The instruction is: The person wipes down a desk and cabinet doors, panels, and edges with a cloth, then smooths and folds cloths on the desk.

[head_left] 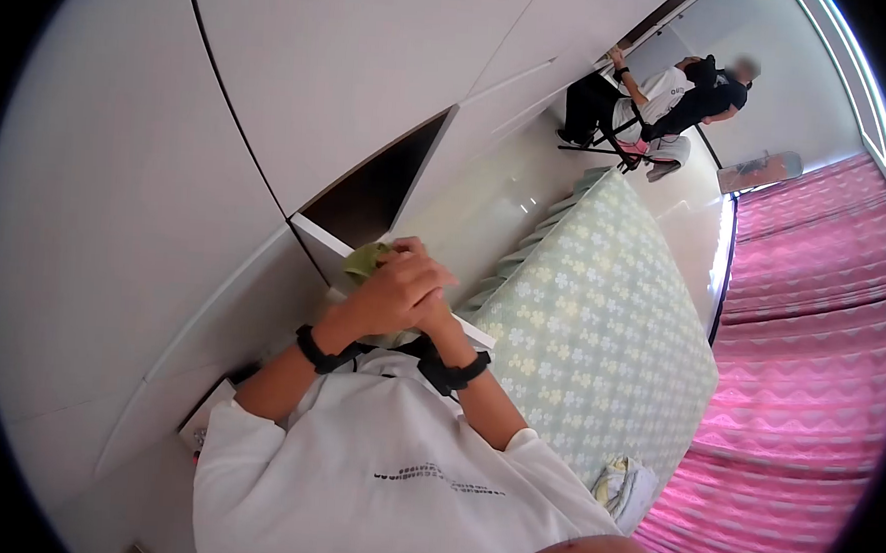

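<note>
My left hand point(392, 292) and my right hand point(433, 311) are together in front of my chest, fingers curled and overlapping. A green cloth point(366, 261) sticks out beyond them on the left, bunched up in the two hands. The left hand covers part of the right one, so the exact grip of each is partly hidden. Black bands point(455, 373) are on both wrists. Around the hands, white panel edges point(322, 236) show, like the rim of a pulled-out drawer; its inside is mostly hidden by my arms.
A white cabinet point(344, 61) with a dark open compartment point(380, 181) stands ahead. A bed point(591, 314) with a flowered cover is to the right, a folded cloth point(624, 486) on it. Pink curtains point(799, 365) hang beyond. Two people point(663, 98) are at the far end, one seated.
</note>
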A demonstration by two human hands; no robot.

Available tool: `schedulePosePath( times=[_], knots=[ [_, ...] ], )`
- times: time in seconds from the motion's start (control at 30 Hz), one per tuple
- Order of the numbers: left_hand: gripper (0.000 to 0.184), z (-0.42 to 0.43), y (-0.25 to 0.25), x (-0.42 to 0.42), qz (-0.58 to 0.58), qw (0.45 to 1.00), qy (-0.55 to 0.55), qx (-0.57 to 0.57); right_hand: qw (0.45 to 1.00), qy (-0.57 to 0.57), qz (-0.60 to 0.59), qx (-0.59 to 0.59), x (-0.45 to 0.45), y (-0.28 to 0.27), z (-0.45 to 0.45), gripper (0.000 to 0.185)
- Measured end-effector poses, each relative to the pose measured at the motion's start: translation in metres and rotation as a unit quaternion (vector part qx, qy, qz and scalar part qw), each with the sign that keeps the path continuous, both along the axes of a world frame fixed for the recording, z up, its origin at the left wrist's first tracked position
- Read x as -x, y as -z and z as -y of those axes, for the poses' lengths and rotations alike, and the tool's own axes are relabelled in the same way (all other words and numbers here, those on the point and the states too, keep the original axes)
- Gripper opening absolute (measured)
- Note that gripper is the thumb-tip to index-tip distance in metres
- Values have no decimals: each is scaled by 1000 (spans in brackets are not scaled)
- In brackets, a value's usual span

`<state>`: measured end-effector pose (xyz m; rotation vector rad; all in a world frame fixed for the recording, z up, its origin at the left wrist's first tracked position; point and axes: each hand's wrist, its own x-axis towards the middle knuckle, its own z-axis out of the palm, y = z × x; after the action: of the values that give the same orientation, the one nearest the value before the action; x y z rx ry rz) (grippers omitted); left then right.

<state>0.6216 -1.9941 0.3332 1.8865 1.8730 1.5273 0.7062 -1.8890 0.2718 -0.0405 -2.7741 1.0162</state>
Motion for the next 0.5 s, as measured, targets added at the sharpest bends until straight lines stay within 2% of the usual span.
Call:
schedulePosePath(
  times=[0.07,0.17,0.2,0.23,0.3,0.4,0.43,0.5],
  knots=[
    [15,-4,10,-11,-82,996,38,2,1000,13,26,-8,-23,5,8,62],
    [21,-9,3,-33,-53,995,79,-28,996,85,-4,-18,-68,3,-1,46],
    [30,-12,15,-35,-76,992,95,-20,994,107,-13,-25,-80,1,-8,41],
    [30,-14,21,-34,-73,993,93,-20,991,129,-23,-33,-86,-1,-15,36],
    [39,-16,28,-33,-70,987,142,16,991,129,-5,-32,-93,-7,-21,36],
    [45,-18,25,-33,-73,990,119,17,988,143,27,-52,-102,-25,-24,35],
    [45,-15,21,-31,-71,990,116,18,987,156,36,-27,-102,-30,-25,30],
    [51,-7,12,-28,-107,983,100,115,986,160,47,2,-103,-44,-27,25]
  ],
)
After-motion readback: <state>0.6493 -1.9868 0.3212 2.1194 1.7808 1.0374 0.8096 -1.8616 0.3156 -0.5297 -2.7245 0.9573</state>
